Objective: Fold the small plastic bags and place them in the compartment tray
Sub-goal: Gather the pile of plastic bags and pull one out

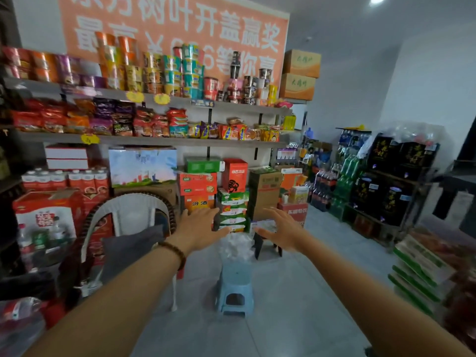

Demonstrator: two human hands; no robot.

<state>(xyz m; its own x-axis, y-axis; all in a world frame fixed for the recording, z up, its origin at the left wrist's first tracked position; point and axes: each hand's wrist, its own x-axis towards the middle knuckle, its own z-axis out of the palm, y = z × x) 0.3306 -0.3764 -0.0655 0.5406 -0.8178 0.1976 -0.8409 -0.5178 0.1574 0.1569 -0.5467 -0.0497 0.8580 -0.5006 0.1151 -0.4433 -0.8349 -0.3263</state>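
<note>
Since neither hand holds anything, the folding seems hardly begun: the left hand [199, 229] and right hand [280, 231] reach forward, fingers straight and spread, either side of the top of a heap of clear plastic bags [235, 247]. The heap lies on a pale blue stool [234, 292]. No compartment tray shows. The stool stands on a grey floor [296, 292] before shop shelves [154, 140] of snacks.

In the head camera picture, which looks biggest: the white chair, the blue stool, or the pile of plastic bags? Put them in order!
1. white chair
2. blue stool
3. pile of plastic bags, sitting on the stool

All three are at a similar distance from the camera.
</note>
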